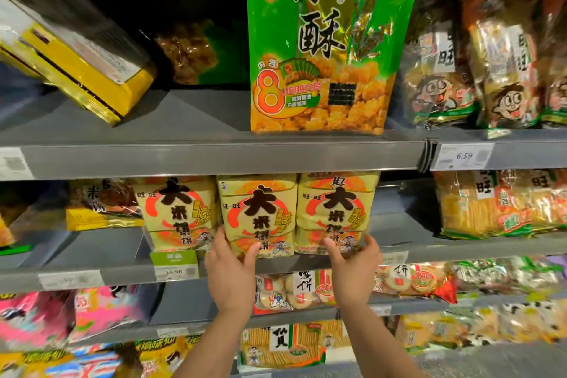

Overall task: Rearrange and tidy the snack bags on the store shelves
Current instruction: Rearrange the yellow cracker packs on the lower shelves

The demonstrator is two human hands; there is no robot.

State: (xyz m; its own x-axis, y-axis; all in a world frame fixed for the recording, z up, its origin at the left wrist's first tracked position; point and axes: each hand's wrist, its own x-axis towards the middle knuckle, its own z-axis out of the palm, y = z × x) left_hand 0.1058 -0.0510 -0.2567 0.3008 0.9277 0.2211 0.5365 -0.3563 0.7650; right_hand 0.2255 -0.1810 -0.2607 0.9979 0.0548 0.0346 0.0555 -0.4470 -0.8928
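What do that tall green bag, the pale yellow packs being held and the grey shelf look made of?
Tall green bag: glossy plastic film, perhaps foil-lined, judging by bright glare streaks. Pale yellow packs: softer, duller wrap, creased; plastic or paper-look film, hard to tell. Grey shelf: probably painted metal, flat matte with crisp folded edge.

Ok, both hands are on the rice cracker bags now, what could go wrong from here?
1. The left hand grips the middle cracker bag, the right hand the right cracker bag; both sit at the shelf edge and could slip off if tugged forward.
2. The tall green bag stands at the front lip of the upper shelf; a knock might tip it onto the hands.
3. The yellow bag at upper left leans tilted and may slide.
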